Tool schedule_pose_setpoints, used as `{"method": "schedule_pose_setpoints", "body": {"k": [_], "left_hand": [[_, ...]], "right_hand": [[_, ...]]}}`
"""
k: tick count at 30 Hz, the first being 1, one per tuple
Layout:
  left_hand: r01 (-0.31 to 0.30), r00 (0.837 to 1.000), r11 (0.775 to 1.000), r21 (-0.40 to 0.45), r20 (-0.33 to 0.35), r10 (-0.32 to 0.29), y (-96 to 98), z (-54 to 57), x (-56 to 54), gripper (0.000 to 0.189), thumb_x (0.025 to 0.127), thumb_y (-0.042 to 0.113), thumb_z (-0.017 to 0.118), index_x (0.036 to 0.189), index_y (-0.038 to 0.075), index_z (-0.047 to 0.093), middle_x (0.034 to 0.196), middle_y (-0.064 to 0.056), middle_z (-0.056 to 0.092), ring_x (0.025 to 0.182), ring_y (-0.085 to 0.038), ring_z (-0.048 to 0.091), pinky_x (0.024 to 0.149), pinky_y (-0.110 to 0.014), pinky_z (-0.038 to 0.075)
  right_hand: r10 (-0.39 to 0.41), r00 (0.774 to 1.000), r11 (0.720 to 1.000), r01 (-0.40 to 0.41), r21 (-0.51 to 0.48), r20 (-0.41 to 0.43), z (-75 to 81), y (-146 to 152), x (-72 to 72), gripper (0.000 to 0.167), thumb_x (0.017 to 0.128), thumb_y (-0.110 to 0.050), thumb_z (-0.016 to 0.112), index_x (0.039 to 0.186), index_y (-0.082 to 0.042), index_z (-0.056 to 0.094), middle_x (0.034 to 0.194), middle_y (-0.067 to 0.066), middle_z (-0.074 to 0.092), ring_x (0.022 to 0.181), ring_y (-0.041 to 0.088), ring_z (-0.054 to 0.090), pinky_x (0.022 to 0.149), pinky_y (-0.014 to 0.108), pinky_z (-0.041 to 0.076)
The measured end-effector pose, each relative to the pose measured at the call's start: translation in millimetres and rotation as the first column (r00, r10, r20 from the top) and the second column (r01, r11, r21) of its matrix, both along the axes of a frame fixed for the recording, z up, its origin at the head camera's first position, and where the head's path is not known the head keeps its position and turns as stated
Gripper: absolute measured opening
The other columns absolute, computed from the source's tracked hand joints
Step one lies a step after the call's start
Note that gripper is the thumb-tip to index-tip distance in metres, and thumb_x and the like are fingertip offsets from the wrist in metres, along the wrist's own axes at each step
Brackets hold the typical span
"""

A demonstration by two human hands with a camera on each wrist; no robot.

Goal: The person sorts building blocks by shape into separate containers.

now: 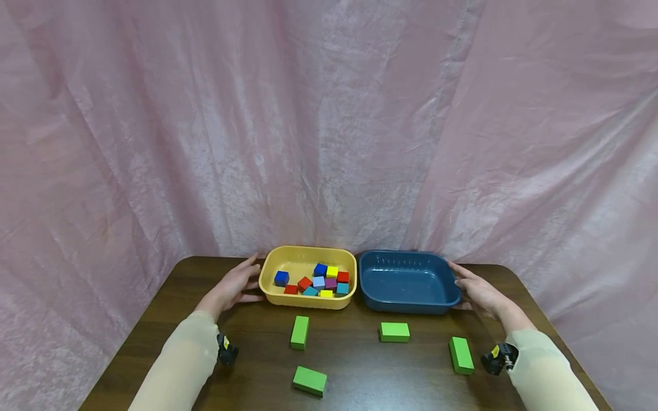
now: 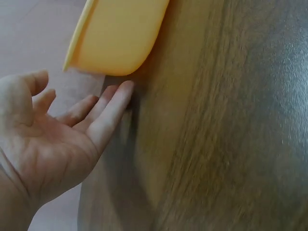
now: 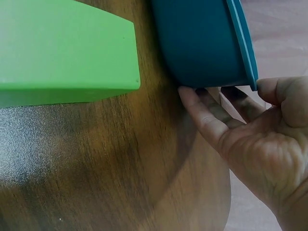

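Head view: hands apart, one at each outer end of a tray pair. Left hand [image 1: 232,288] is by the yellow tray [image 1: 308,301], right hand [image 1: 480,291] by the blue tray [image 1: 403,285]. Trays sit side by side between the hands; can't tell if the rims touch. Hands at opposite ends probably suit squaring or steadying the pair. Coloured cubes [image 1: 319,283] lie loose in the left-hand tray, kept in by its walls; none show in the right-hand one. Four green blocks lie on the surface [image 1: 360,365] nearer the body than the hands: two on the left hand's side [image 1: 300,332] [image 1: 310,381], one in front of the blue tray [image 1: 394,332], one by the right wrist [image 1: 461,355]. Spread out, each looks easy to get at.

Left wrist view: palm showing, fingers spread and loosely extended, tips right at the yellow end wall. No grasp; contact unclear.

Right wrist view: thumb at the blue rim, fingers fairly straight, low against the end wall. Reads as a light touch at top and bottom, not a clamp. Nearest green block is well apart from the fingers.
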State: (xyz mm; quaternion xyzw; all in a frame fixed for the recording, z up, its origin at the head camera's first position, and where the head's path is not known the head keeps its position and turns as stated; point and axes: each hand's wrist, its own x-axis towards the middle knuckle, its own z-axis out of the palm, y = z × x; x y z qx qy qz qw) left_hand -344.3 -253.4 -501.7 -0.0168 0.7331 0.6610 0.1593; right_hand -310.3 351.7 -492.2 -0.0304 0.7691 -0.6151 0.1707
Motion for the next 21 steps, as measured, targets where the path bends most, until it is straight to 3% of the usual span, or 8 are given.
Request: {"method": "schedule_pose_setpoints", "body": {"k": [6,11,16,21], "left_hand": [[-0.081,0.987,0.997,0.001,-0.141,0.08,-17.8,15.0,11.2,0.064,0.112,0.031,0.04,0.167,0.023,0.007,0.165,-0.026,0.02,0.141,-0.048,0.038,0.099,-0.057,0.051],[-0.13,0.946,0.991,-0.03,-0.305,0.115,-23.9,35.1,30.1,0.059,0.112,0.029,0.041,0.166,0.026,0.016,0.163,-0.024,0.028,0.139,-0.047,0.041,0.097,-0.055,0.053],[-0.098,0.906,0.992,-0.083,-0.42,0.054,-19.5,51.5,56.2,0.056,0.111,0.032,0.047,0.163,0.031,0.028,0.157,-0.021,0.038,0.135,-0.043,0.047,0.095,-0.051,0.055],[-0.022,0.868,0.988,-0.151,-0.494,-0.057,-10.3,57.7,87.0,0.051,0.109,0.03,0.052,0.159,0.024,0.041,0.148,-0.021,0.047,0.129,-0.041,0.053,0.092,-0.046,0.058]], "right_hand": [[-0.015,1.0,1.0,0.015,0.008,0.018,1.3,-1.5,1.0,0.062,0.109,-0.006,0.023,0.165,-0.016,-0.002,0.163,0.037,0.0,0.139,0.06,0.029,0.098,0.063,0.05],[-0.005,1.0,1.0,0.005,0.003,0.014,2.1,-1.3,0.9,0.062,0.109,-0.006,0.023,0.165,-0.015,-0.003,0.163,0.037,-0.004,0.142,0.061,0.022,0.098,0.065,0.049],[0.004,1.0,1.0,-0.004,-0.018,0.018,1.2,0.2,0.5,0.062,0.11,-0.007,0.022,0.165,-0.016,-0.004,0.162,0.037,-0.004,0.143,0.061,0.018,0.097,0.065,0.049],[0.001,1.0,1.0,0.0,-0.025,0.025,-0.3,1.4,1.5,0.062,0.11,-0.008,0.021,0.165,-0.017,-0.005,0.161,0.039,0.001,0.143,0.06,0.02,0.096,0.064,0.051]]}}
